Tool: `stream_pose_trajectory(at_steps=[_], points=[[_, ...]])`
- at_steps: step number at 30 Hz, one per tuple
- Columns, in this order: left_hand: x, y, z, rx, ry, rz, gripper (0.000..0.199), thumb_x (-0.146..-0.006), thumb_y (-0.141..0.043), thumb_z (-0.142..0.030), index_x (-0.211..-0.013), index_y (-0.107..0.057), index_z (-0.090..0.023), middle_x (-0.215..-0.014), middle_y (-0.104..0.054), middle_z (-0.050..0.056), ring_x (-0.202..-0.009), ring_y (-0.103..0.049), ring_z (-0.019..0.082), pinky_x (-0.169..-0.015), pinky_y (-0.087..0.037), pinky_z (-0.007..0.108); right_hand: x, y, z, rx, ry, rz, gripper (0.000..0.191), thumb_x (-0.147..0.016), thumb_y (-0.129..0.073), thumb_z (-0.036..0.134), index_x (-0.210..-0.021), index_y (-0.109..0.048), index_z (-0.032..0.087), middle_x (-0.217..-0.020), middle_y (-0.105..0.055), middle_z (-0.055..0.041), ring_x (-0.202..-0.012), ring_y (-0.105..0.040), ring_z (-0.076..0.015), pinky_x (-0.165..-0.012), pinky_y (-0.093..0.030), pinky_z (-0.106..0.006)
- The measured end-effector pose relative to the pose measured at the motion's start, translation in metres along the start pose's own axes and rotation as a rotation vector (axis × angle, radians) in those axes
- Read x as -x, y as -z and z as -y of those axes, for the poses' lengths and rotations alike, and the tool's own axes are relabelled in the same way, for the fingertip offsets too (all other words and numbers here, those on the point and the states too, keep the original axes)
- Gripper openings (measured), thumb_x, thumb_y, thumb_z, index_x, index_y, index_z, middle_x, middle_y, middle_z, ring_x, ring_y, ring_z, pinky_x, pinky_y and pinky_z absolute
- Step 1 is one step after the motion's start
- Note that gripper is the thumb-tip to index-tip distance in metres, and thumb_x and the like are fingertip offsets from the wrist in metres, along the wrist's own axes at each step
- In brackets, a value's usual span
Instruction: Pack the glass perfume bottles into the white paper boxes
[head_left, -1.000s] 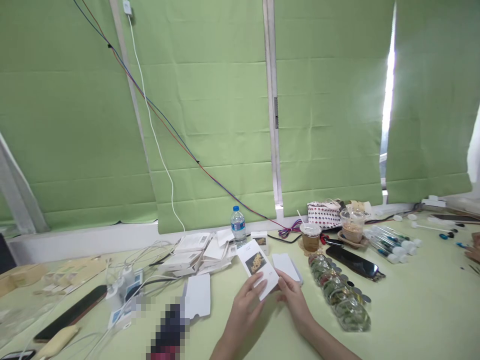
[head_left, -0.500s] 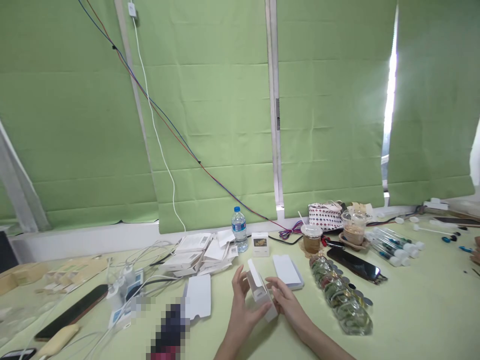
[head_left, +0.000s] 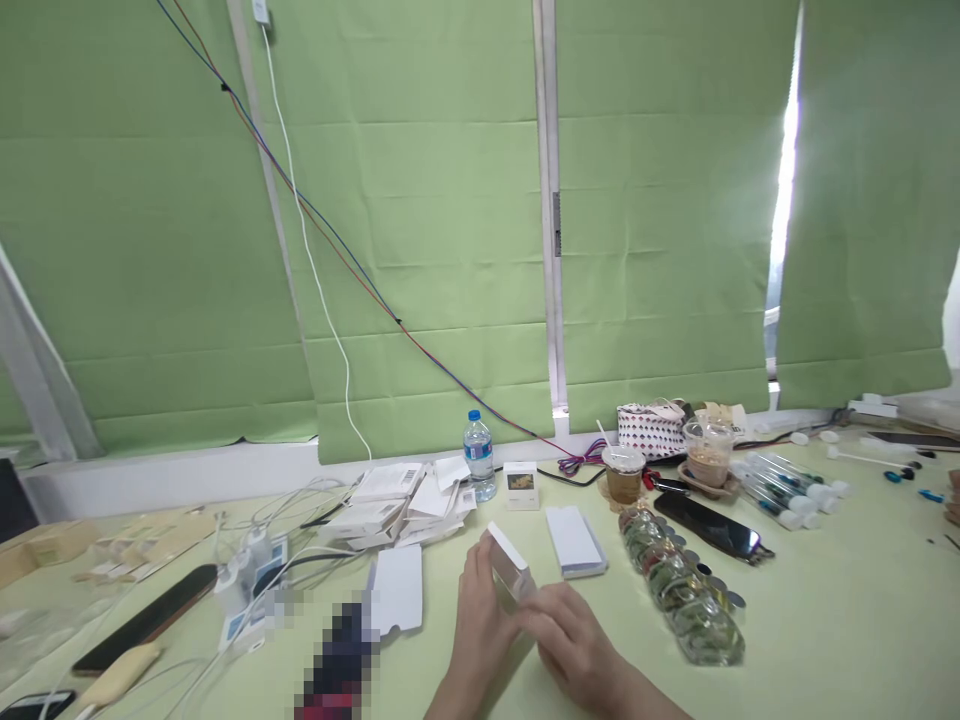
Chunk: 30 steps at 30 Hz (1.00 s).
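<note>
A small white carton is tilted between my hands, low in the middle of the view. My left hand wraps round its left side, fingers behind it and thumb toward the near end. With bent fingers, my right hand grips its lower right end. Just beyond stands a small white box with a dark picture. To the right lies a stack of white cards; to the left, a flat white carton.
Behind are flattened white cartons and a water bottle. At right are drink cups, a row of clear packs, a black phone and clear tubes. Cables, a power strip and another phone lie left.
The carton's raised flap no longer shows, and the carton has turned. My right hand's fingers have curled in around its lower end, and my left hand's fingers have drawn together.
</note>
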<state>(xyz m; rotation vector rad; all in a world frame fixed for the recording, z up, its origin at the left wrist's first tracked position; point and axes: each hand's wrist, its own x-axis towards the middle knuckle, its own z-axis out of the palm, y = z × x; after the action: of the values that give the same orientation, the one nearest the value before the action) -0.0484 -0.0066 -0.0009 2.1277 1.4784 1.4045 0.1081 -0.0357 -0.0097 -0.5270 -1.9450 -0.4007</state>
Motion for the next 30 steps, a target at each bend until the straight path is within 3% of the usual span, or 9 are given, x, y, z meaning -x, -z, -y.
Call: stream_pose_trajectory(at_steps=[3, 6, 9, 13, 19, 23, 25, 30], points=[[0.001, -0.002, 0.000, -0.042, -0.008, 0.030, 0.066, -0.075, -0.057, -0.032, -0.135, -0.034, -0.017, -0.130, -0.051, 0.016, -0.120, -0.048, 0.034, -0.098, -0.039, 0.053, -0.007, 0.000, 0.004, 0.170, 0.055, 0.084, 0.035, -0.092, -0.043, 0.010, -0.125, -0.054, 0.017, -0.111, -0.070, -0.0093, -0.096, -0.060, -0.0219, -0.078, -0.050, -0.033], [0.001, -0.005, 0.000, -0.095, 0.012, 0.033, 0.069, -0.070, -0.060, -0.030, -0.133, -0.034, -0.017, -0.126, -0.052, 0.014, -0.118, -0.049, 0.034, -0.098, -0.039, 0.052, -0.006, -0.005, 0.001, 0.318, -0.082, 0.033, 0.036, -0.093, -0.046, 0.011, -0.127, -0.054, 0.018, -0.112, -0.071, -0.0090, -0.094, -0.061, -0.0236, -0.078, -0.050, -0.036], [0.000, -0.009, -0.001, -0.045, 0.068, 0.046, 0.070, -0.069, -0.063, -0.036, -0.130, -0.034, -0.018, -0.119, -0.051, 0.012, -0.111, -0.053, 0.031, -0.094, -0.044, 0.047, 0.003, -0.011, -0.010, 0.296, -0.193, -0.029, 0.031, -0.092, -0.048, 0.012, -0.120, -0.060, 0.021, -0.100, -0.073, -0.0087, -0.084, -0.062, -0.0229, -0.073, -0.052, -0.037], [-0.001, -0.013, 0.002, 0.097, 0.125, -0.015, 0.066, -0.065, -0.068, -0.036, -0.121, -0.037, -0.022, -0.133, -0.039, 0.013, -0.123, -0.045, 0.031, -0.099, -0.042, 0.047, 0.012, -0.013, -0.025, 0.119, -0.248, -0.048, 0.038, -0.093, -0.046, 0.011, -0.125, -0.058, 0.026, -0.105, -0.072, -0.0081, -0.087, -0.065, -0.0207, -0.074, -0.055, -0.035], [0.001, -0.016, 0.013, 0.429, 0.164, 0.159, 0.067, -0.074, -0.064, -0.027, -0.130, -0.028, -0.025, -0.117, -0.060, 0.009, -0.107, -0.059, 0.026, -0.095, -0.046, 0.047, 0.017, -0.013, -0.033, -0.155, -0.512, 0.033, 0.050, -0.095, -0.040, 0.018, -0.142, -0.036, 0.036, -0.137, -0.055, -0.0024, -0.107, -0.061, -0.0225, -0.089, -0.054, -0.042], [0.006, -0.021, 0.021, 0.466, 0.144, 0.123, 0.077, -0.071, -0.058, -0.014, -0.138, -0.021, -0.020, -0.143, -0.039, 0.013, -0.133, -0.038, 0.026, -0.111, -0.029, 0.043, 0.021, -0.019, -0.028, -0.343, -0.661, 0.078, 0.051, -0.097, -0.038, 0.028, -0.146, -0.027, 0.035, -0.151, -0.035, 0.0021, -0.137, -0.034, -0.0236, -0.111, -0.032, -0.048], [0.008, -0.023, 0.021, 0.471, 0.135, 0.138, 0.079, -0.072, -0.053, -0.010, -0.141, -0.016, -0.018, -0.148, -0.030, 0.013, -0.137, -0.030, 0.024, -0.114, -0.025, 0.041, 0.023, -0.022, -0.024, -0.480, -0.709, 0.085, 0.056, -0.096, -0.039, 0.035, -0.148, -0.019, 0.033, -0.156, -0.023, 0.0026, -0.143, -0.020, -0.0226, -0.116, -0.021, -0.047], [0.009, -0.022, 0.016, 0.435, 0.138, 0.141, 0.084, -0.074, -0.052, -0.012, -0.145, -0.008, -0.017, -0.149, -0.027, 0.015, -0.135, -0.033, 0.024, -0.110, -0.032, 0.040, 0.022, -0.026, -0.018, -0.809, -0.787, 0.037, 0.069, -0.093, -0.043, 0.050, -0.150, -0.008, 0.032, -0.157, -0.017, 0.0004, -0.143, -0.018, -0.0205, -0.116, -0.018, -0.040]])
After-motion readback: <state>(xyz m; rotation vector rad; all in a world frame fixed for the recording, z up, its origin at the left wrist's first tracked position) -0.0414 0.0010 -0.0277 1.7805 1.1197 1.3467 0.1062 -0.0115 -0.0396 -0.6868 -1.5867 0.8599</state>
